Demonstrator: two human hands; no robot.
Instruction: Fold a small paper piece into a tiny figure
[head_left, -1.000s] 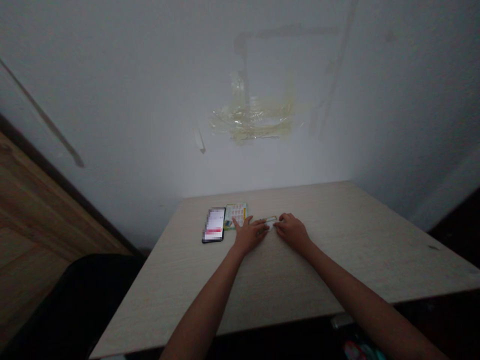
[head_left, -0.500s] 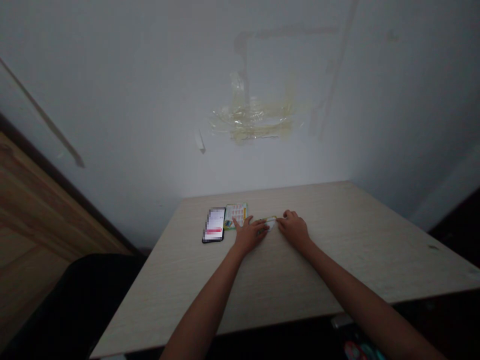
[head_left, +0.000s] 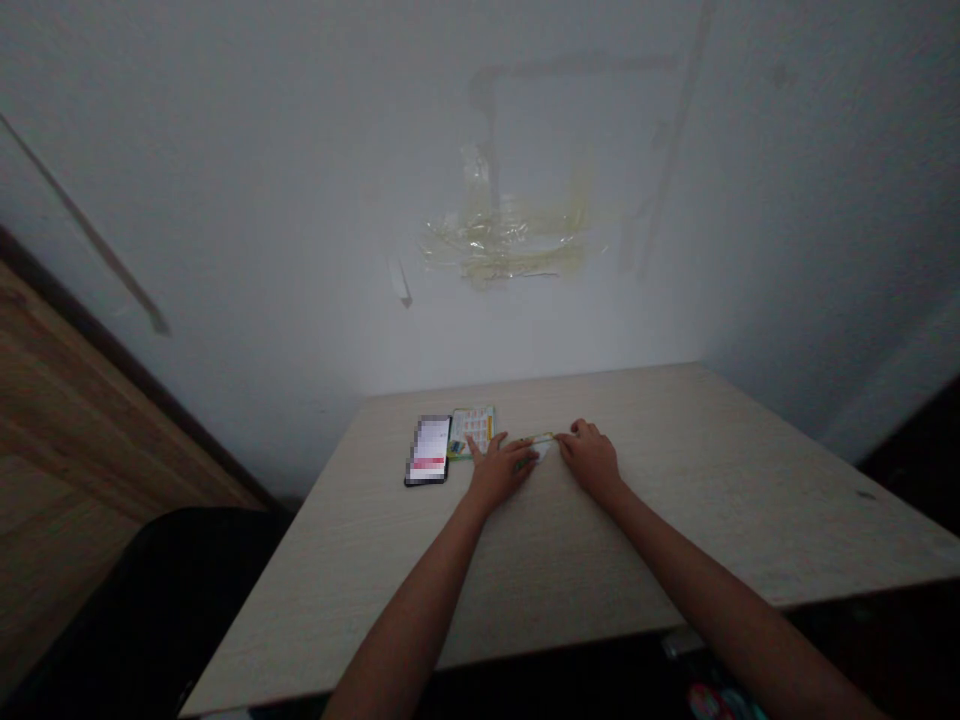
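Observation:
Both of my hands rest on a pale wooden table (head_left: 675, 530), close together near its far side. My left hand (head_left: 499, 468) lies flat with fingers stretched out, its tips on a small pale card with a yellowish edge (head_left: 541, 441). My right hand (head_left: 592, 456) is curled, its fingertips touching the right end of that card. Just left of my left hand lies a colourful printed card (head_left: 472, 429). Beside it is a phone (head_left: 429, 449) with a lit screen.
A white wall with yellowed tape remains (head_left: 502, 240) stands right behind the table. A dark chair or cushion (head_left: 142, 610) sits at the lower left, with a wooden panel (head_left: 52, 440) beside it. Something colourful (head_left: 712, 695) lies under the table's near edge.
My right hand has slid a little to the right along the small card. My left hand, the phone and the printed card have stayed put.

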